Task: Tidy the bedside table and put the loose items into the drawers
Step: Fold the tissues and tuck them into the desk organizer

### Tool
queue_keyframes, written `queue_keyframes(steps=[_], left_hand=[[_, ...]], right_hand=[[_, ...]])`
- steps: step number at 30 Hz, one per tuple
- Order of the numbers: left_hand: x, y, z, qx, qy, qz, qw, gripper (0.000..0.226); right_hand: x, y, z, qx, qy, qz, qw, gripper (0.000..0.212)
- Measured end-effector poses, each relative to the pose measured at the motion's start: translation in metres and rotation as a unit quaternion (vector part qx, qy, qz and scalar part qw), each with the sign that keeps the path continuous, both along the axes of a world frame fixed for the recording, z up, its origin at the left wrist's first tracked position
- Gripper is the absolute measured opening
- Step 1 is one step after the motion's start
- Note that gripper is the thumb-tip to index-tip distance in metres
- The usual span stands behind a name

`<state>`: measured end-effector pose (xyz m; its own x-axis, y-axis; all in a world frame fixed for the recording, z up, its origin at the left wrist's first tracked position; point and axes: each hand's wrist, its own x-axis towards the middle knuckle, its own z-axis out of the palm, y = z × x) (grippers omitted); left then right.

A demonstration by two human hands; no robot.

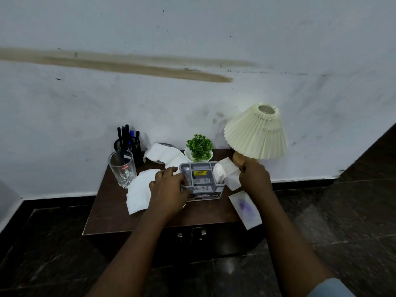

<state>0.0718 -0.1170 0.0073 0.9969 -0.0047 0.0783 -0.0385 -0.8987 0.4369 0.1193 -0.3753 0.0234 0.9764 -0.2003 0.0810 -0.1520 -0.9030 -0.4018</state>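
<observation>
Organizer (202, 179): sitting on the table (107, 217) between both hands.
Left hand (169, 189): gripping the organizer's left rim, fingers curled closed over it.
Right hand (255, 179): pinching a tissue (232, 174) at the organizer's right end.
Paper (246, 209): lying just under the right wrist.
Glass (123, 168): standing left of the left hand.

Bedroom: bedside table (111, 219) w/ lamp (257, 133), scuffed wall (192, 39).
</observation>
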Motion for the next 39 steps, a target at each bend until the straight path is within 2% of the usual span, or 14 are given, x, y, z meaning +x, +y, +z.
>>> queue_keyframes(steps=[3,7,10,15,17,19,21,25,27,29,32,34,36,39], left_hand=[[0.000,0.001,-0.001,0.003,-0.004,0.005,1.000,0.019],[0.000,0.003,-0.001,0.004,-0.008,0.006,1.000,0.018],[0.001,0.006,-0.002,-0.003,-0.009,0.008,1.000,0.018],[-0.001,0.004,-0.002,-0.005,-0.015,0.006,1.000,0.016],[0.000,0.004,-0.002,-0.007,-0.017,0.009,1.000,0.015],[-0.001,0.005,-0.001,-0.018,-0.008,0.007,1.000,0.017],[-0.004,0.004,0.003,-0.032,-0.003,0.002,0.999,0.023],[-0.011,0.004,0.017,-0.141,-0.014,0.004,0.990,0.033],[-0.015,0.005,0.026,-0.303,-0.008,0.010,0.953,0.035],[-0.021,0.006,0.037,-0.461,0.033,0.007,0.887,0.055],[-0.023,0.010,0.044,-0.682,0.104,-0.039,0.723,0.079],[-0.024,0.019,0.044,-0.762,0.147,-0.087,0.625,0.067],[-0.025,0.025,0.044,-0.751,0.169,-0.100,0.631,0.047],[-0.024,0.032,0.040,-0.719,0.146,0.010,0.679,0.037]], right_hand=[[-0.002,0.001,-0.015,-0.031,0.070,0.015,0.997,0.029],[0.003,0.010,-0.041,-0.167,0.118,0.082,0.975,0.049],[0.006,0.016,-0.058,-0.197,0.126,0.077,0.969,0.039],[0.006,0.020,-0.061,-0.196,0.051,0.034,0.979,0.018],[0.007,0.016,-0.052,-0.137,0.013,0.003,0.990,0.013],[0.006,0.010,-0.036,0.028,-0.038,-0.035,0.998,0.009],[0.004,0.009,-0.014,0.166,-0.062,-0.063,0.982,0.012],[-0.016,0.029,0.030,0.292,-0.110,-0.001,0.950,0.012],[-0.032,0.044,0.048,0.367,-0.093,0.095,0.920,0.011],[-0.048,0.059,0.065,0.425,-0.037,0.209,0.880,0.025],[-0.061,0.073,0.078,0.437,0.065,0.328,0.835,0.028],[-0.060,0.077,0.079,0.483,0.098,0.326,0.807,0.030],[-0.053,0.080,0.075,0.533,0.090,0.279,0.794,0.029],[-0.038,0.087,0.064,0.574,0.055,0.192,0.794,0.018]])
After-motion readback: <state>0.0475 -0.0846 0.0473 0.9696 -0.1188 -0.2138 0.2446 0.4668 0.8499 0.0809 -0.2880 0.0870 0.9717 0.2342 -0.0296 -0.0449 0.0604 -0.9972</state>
